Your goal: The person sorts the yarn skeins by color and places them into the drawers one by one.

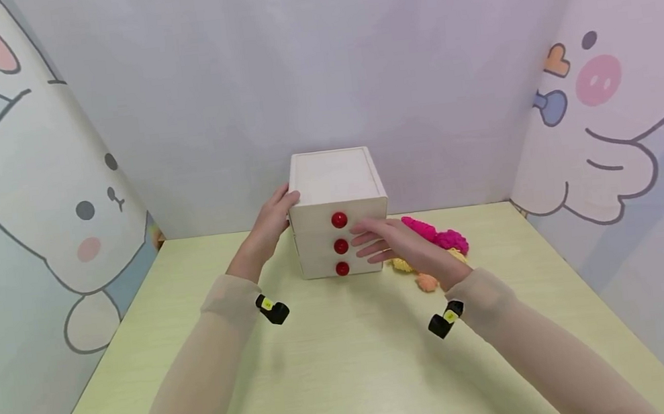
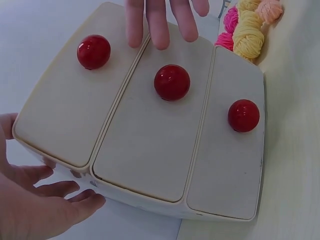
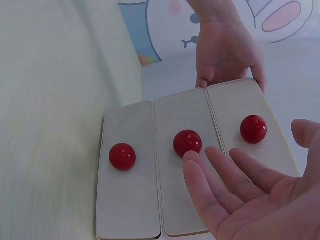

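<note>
A white box with three stacked drawers [image 1: 315, 249], each with a round red knob, stands on the table. All of its drawers are closed. My left hand [image 1: 269, 223] grips its upper left edge, the thumb over the top and the fingers along the side, as the left wrist view [image 2: 45, 200] also shows. In front of the drawer fronts hovers my right hand [image 1: 396, 241], fingers extended and slightly spread, holding nothing. Its fingertips come near the middle knob [image 3: 187, 143]; whether they touch the front I cannot tell.
To the right of the box, partly behind my right forearm, lie small yarn skeins: magenta yarn [image 1: 451, 240], yellow yarn [image 2: 248, 40] and peach yarn [image 1: 427, 282]. A pale wood-look table [image 1: 338, 382] carries everything. Cloth walls with cartoon animals rise at the sides and back.
</note>
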The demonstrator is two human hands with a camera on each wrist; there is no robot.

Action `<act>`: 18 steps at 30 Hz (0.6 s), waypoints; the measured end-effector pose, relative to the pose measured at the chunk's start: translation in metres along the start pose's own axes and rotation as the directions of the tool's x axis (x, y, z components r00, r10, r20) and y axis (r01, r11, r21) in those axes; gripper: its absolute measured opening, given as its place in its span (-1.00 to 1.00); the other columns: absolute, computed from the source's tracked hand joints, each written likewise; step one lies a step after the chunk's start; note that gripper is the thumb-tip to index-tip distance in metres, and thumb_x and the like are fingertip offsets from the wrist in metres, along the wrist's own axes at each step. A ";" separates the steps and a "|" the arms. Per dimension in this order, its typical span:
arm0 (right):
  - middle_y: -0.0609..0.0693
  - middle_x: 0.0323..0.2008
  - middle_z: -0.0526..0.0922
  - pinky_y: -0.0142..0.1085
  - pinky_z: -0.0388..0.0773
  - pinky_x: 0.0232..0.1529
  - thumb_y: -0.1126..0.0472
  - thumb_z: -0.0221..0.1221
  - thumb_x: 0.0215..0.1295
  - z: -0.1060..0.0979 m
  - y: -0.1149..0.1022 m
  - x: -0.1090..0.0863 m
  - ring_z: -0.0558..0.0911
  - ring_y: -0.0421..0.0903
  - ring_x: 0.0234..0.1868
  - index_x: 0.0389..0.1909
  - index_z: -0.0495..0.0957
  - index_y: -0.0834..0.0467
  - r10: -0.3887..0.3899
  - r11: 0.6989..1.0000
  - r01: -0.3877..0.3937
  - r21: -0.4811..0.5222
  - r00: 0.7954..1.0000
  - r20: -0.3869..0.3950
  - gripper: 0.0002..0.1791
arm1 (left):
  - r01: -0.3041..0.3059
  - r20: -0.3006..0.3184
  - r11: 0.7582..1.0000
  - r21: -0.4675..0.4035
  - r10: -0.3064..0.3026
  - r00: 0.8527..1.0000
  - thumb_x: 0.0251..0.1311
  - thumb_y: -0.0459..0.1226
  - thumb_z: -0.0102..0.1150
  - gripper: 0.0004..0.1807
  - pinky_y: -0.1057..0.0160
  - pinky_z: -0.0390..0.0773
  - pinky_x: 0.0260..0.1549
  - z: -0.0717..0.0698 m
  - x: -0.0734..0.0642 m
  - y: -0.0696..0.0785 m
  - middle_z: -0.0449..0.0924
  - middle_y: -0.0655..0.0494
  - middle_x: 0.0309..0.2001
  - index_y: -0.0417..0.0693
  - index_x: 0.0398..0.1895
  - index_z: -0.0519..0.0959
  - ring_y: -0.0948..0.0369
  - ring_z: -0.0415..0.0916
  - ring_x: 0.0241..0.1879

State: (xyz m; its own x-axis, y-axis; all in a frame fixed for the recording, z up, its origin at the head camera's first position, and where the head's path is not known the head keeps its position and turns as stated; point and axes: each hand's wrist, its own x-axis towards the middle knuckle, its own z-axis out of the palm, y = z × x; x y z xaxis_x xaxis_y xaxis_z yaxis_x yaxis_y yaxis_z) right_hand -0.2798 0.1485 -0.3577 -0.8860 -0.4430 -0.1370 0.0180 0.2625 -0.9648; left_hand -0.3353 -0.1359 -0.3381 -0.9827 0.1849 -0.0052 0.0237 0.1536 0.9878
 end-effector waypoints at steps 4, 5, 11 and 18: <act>0.15 0.32 0.64 -0.02 0.62 0.30 -0.30 0.01 0.61 0.003 -0.005 0.005 0.64 0.23 0.31 0.38 0.51 0.13 0.004 0.999 -0.004 0.037 1.000 0.008 -0.34 | -0.007 0.003 1.000 -0.021 0.008 1.000 0.62 0.07 -0.09 -0.22 -0.07 0.14 0.60 0.000 0.001 0.000 -0.04 0.08 0.73 0.13 0.77 -0.02 0.09 -0.04 0.68; 0.16 0.32 0.64 -0.03 0.63 0.30 -0.28 0.00 0.63 0.004 -0.006 0.007 0.64 0.23 0.31 0.37 0.52 0.14 0.006 0.999 -0.006 0.048 1.000 0.011 -0.36 | -0.004 0.003 1.000 -0.023 0.004 1.000 0.63 0.08 -0.10 -0.22 -0.07 0.14 0.60 0.000 0.002 0.000 -0.06 0.09 0.73 0.13 0.77 -0.04 0.09 -0.04 0.68; 0.20 0.27 0.67 -0.01 0.65 0.26 -0.24 0.03 0.62 0.012 -0.013 0.015 0.63 0.30 0.31 0.34 0.50 0.16 0.026 0.994 -0.028 0.108 1.000 0.017 -0.39 | -0.007 0.003 0.999 -0.050 0.007 1.000 0.64 0.07 -0.13 -0.20 -0.08 0.11 0.61 -0.001 0.004 -0.001 -0.13 0.08 0.75 0.10 0.78 -0.11 0.09 -0.08 0.69; 0.24 0.26 0.67 0.00 0.66 0.25 -0.23 0.00 0.64 0.016 -0.015 0.026 0.70 0.21 0.23 0.38 0.46 0.23 0.065 0.987 -0.066 0.149 0.998 0.012 -0.34 | -0.021 0.031 0.998 -0.059 0.023 0.999 0.67 0.04 -0.15 -0.24 -0.10 0.08 0.62 -0.003 0.003 -0.001 -0.13 0.07 0.74 0.12 0.78 -0.10 0.04 -0.06 0.69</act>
State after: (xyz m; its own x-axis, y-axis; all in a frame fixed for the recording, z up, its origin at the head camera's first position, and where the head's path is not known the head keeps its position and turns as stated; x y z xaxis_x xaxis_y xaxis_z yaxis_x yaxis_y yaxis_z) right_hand -0.2954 0.1191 -0.3502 -0.8775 -0.4350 -0.2018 0.1448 0.1607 -0.9763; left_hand -0.3391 -0.1380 -0.3384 -0.9758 0.2183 0.0124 0.0332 0.0920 0.9952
